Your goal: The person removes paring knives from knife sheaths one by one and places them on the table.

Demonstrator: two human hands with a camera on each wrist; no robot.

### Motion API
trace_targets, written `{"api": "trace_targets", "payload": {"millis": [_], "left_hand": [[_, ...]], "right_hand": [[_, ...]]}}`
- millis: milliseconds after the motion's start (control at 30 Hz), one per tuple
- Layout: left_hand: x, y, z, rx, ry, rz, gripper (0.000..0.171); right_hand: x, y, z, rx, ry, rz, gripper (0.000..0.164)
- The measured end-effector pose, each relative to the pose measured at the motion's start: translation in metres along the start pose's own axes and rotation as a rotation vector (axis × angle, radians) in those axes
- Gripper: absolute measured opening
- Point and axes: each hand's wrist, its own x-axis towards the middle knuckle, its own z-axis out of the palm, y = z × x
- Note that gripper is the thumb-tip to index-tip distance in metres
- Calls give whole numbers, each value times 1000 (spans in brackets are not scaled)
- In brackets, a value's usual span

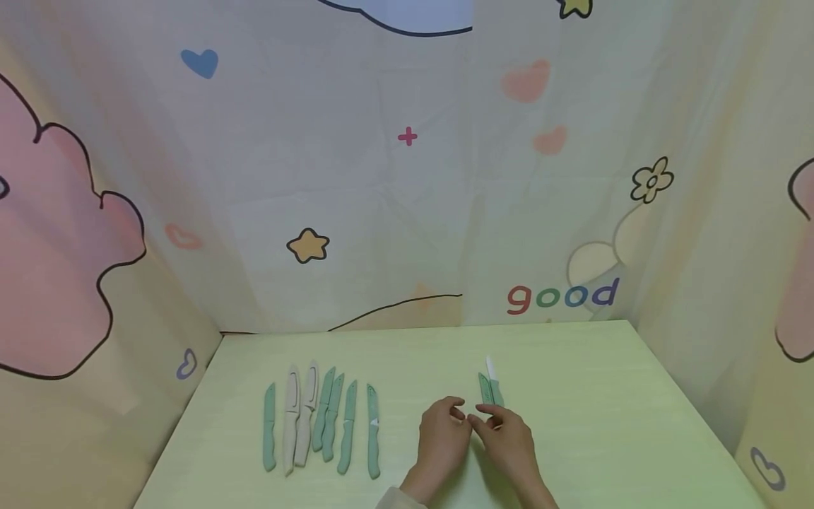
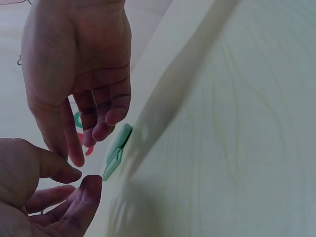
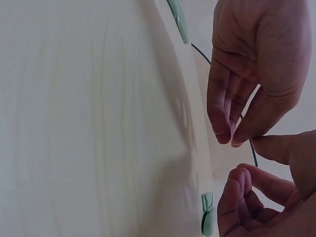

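In the head view my left hand [image 1: 444, 433] and right hand [image 1: 509, 440] meet over the front of the table, fingertips close together and fingers loosely bent. Nothing shows between the fingers of the left hand [image 2: 54, 197] in the left wrist view, nor in the right hand [image 3: 266, 197] in the right wrist view. The two thumbs come very near each other there. Just beyond the right hand lie a green knife sheath [image 1: 485, 387] and a small knife with a bare white blade [image 1: 490, 367] and green handle, side by side; the hand hides their near ends.
Left of the hands, knives lie in a row: a green knife [image 1: 269, 428], two beige sheathed knives [image 1: 291, 417], and several more green ones. The rightmost green knife [image 1: 373, 431] shows some white blade below its sheath. Printed cloth walls [image 1: 407, 212] surround the pale table [image 1: 610, 424].
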Motion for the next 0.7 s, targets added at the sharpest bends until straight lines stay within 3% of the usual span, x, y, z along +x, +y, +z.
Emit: {"api": "trace_targets", "payload": {"millis": [300, 700], "left_hand": [[-15, -3, -25, 7, 16, 0, 38], [-33, -13, -57, 29, 58, -70, 44]], "right_hand": [[-14, -13, 14, 142, -82, 36, 34], [-30, -23, 33, 383, -269, 55, 46]]}}
